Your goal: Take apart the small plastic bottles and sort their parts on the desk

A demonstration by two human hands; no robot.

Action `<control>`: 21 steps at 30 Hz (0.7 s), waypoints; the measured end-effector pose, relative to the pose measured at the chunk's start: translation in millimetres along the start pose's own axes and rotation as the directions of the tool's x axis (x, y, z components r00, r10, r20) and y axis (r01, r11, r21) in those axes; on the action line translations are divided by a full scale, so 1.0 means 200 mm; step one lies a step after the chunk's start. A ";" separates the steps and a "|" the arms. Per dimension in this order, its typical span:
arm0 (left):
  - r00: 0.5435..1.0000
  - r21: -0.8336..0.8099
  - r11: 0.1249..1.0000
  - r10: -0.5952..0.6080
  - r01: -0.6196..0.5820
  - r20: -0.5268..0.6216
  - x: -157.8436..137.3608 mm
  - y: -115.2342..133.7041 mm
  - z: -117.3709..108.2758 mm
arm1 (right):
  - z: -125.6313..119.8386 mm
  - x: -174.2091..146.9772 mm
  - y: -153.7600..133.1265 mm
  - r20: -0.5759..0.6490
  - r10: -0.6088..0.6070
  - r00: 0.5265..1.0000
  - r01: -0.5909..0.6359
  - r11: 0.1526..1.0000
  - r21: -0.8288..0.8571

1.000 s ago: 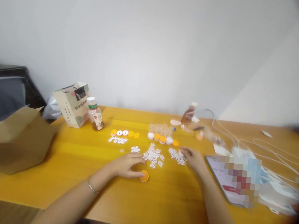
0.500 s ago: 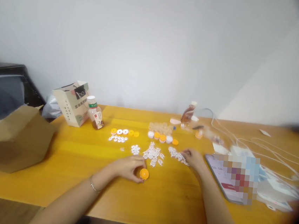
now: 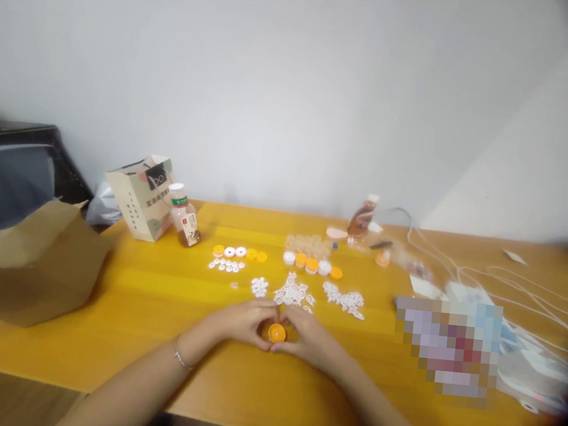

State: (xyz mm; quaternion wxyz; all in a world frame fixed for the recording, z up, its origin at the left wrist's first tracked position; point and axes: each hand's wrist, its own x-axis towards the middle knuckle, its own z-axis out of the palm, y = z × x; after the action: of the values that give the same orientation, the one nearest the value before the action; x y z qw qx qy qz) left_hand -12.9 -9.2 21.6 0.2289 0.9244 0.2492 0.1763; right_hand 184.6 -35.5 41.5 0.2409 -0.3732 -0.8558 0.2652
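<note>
My left hand (image 3: 249,321) is closed around the left side of a small round orange cap-like piece (image 3: 278,333), low over the table. From the other side my right hand (image 3: 308,339) curls its thumb and fingers about the same piece; whether a small white part is also between those fingers cannot be made out. Just beyond the hands lies a heap of white lattice-like plastic parts (image 3: 292,291), its near edge partly hidden by my right hand. A second white heap (image 3: 343,299) sits to the right, and small white discs (image 3: 259,286) to the left.
Orange and white rings (image 3: 240,252) form a row at back left, above small white pieces (image 3: 227,265). Clear cups (image 3: 308,245) stand behind orange and white caps (image 3: 312,266). Around are bottles (image 3: 186,217) (image 3: 363,216), paper bags (image 3: 147,196) (image 3: 33,262), a blurred-out phone and cables (image 3: 460,265).
My right hand has left the right-hand white heap and moved left and nearer, meeting my left hand at the orange piece. My left hand stays around it. The view has shifted slightly.
</note>
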 end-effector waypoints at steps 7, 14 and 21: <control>1.000 -0.044 0.999 -0.024 0.024 -0.004 0.01 0.00 0.03 | 0.00 -0.01 0.03 0.000 -0.001 1.000 0.001 0.999 0.040; 0.999 -0.078 0.996 -0.037 0.036 -0.010 0.00 0.02 0.02 | -0.07 -0.01 0.05 -0.213 0.073 0.974 -0.060 0.996 0.068; 1.000 -0.077 0.997 -0.029 0.029 -0.005 0.00 0.03 0.01 | -0.25 0.02 0.28 -0.538 0.315 0.782 -0.322 0.943 0.084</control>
State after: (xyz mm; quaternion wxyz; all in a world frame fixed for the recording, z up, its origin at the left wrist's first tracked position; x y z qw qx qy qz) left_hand -10.6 -14.8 22.3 0.2659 0.9106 0.2564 0.1852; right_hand 241.7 14.3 43.4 0.4234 -0.5735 -0.6779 0.1797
